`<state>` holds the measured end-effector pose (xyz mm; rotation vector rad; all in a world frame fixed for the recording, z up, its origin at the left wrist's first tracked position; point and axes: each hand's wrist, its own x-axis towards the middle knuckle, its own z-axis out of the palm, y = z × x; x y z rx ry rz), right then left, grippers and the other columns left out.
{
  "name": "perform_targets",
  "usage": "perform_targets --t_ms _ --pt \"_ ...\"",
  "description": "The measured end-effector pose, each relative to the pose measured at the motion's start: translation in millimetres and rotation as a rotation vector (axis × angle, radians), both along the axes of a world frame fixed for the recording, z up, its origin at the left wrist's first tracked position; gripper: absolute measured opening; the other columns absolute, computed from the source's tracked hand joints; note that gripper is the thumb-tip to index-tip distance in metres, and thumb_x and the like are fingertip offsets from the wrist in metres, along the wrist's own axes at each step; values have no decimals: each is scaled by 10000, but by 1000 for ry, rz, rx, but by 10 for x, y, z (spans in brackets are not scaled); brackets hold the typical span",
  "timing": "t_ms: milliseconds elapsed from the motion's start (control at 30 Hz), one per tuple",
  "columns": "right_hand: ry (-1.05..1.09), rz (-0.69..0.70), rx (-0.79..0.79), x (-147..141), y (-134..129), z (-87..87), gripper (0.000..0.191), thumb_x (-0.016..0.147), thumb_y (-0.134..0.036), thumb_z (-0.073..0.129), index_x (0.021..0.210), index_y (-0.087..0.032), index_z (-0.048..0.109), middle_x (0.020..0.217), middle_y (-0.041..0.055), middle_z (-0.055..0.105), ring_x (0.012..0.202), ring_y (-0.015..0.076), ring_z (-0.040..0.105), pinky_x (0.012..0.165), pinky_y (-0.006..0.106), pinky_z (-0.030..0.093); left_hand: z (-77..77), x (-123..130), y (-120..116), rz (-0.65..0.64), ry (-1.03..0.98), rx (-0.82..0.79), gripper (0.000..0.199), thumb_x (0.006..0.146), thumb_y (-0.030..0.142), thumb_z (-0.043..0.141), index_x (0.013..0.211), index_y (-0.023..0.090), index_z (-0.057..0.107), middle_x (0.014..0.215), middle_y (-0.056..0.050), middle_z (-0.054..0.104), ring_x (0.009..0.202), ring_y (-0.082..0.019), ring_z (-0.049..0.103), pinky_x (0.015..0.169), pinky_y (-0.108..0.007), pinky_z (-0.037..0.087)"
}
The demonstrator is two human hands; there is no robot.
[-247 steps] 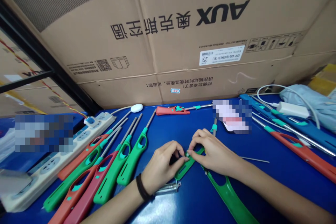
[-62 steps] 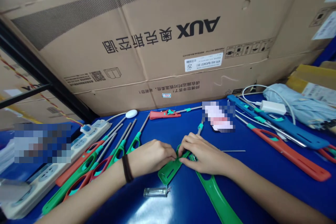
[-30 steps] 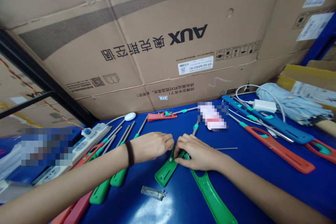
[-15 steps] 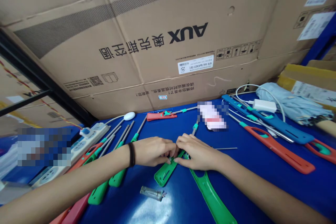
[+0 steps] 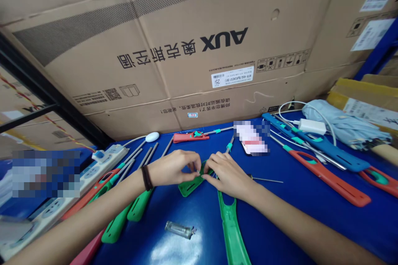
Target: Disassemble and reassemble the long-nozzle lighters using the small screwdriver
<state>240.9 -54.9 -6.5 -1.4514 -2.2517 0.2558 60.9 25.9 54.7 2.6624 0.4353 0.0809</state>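
Note:
My left hand (image 5: 178,167), with a dark band at the wrist, has its thumb and forefinger pinched at the rim of a green lighter shell half (image 5: 190,187). My right hand (image 5: 228,174) is closed around the same green piece, its fingertips meeting the left ones. Whatever small part lies between the fingertips is hidden. Under the right palm, another green lighter shell half (image 5: 231,223) lies open side up, pointing toward me. A clear fuel tank (image 5: 178,230) rests on the blue table below the left hand. Beyond the right hand shows a metal lighter tube (image 5: 230,145).
Long lighters in green (image 5: 141,205) and red (image 5: 329,177) lie at both sides, with a blue one (image 5: 337,149) at right. A thin metal rod (image 5: 269,180), a phone (image 5: 251,143) and a power strip (image 5: 90,174) surround the hands. A large cardboard box (image 5: 174,16) stands behind.
Both hands and the green shell half have shifted slightly; the shell has turned flatter. The left fingers have spread into a looser pinch. The other green half has swung left at its near end.

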Motion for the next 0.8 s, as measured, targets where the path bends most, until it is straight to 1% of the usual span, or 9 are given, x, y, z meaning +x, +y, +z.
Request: perform_targets --t_ms 133,200,267,367,400,500,600,700,800 --pt "94 -44 71 77 13 29 246 934 -394 441 912 -190 577 934 48 605 942 204 521 886 389 358 -89 -38 -109 185 -196 -119 51 799 193 597 804 142 592 739 -10 682 668 -116 654 654 -223 523" --pt "127 -15 56 177 0 85 226 922 -397 464 902 -205 581 926 39 609 936 200 521 856 372 376 -162 -45 -209 253 -277 -170 56 805 196 592 804 140 592 734 -13 689 658 -114 661 644 -219 534" --pt "144 22 11 296 -27 159 185 894 -385 518 899 -217 594 923 36 614 940 206 522 838 368 387 -236 -43 -317 287 -327 -193 42 801 183 595 803 142 601 736 -12 692 663 -111 664 648 -215 537" --pt "144 121 -105 451 -88 255 118 861 -333 572 911 -237 621 937 24 617 934 196 531 872 372 390 -345 -39 -446 300 -370 -179 37 792 150 595 816 154 624 748 0 691 663 -103 653 654 -207 531" --pt "130 147 -133 482 -110 272 109 839 -309 598 926 -252 631 981 21 612 965 198 527 899 382 382 -382 -41 -474 303 -378 -159 59 792 138 592 830 159 632 760 2 691 670 -103 650 662 -206 528" --pt "71 174 -177 492 -170 273 220 786 -232 635 991 -311 651 1145 12 564 1092 216 478 948 400 370 -490 -58 -515 305 -400 -70 111 811 126 580 885 173 649 800 -2 688 708 -105 645 694 -212 514" --pt "5 163 -165 413 -196 224 277 799 -148 586 1012 -307 661 1146 22 576 1113 217 474 963 406 373 -587 -82 -529 287 -452 42 137 853 146 551 949 176 643 832 -20 684 727 -114 637 697 -224 508" --pt "-54 140 -125 339 -187 180 231 814 -126 573 960 -269 680 1116 40 605 1097 222 498 951 411 390 -657 -90 -554 250 -489 124 154 875 146 530 992 174 627 858 -36 686 763 -126 638 716 -231 514" --pt "-99 148 -62 326 -167 160 178 824 -140 589 946 -232 680 1088 55 625 1056 221 530 910 398 420 -691 -76 -587 227 -505 155 172 871 129 538 1016 176 618 889 -41 690 803 -128 645 752 -226 519"
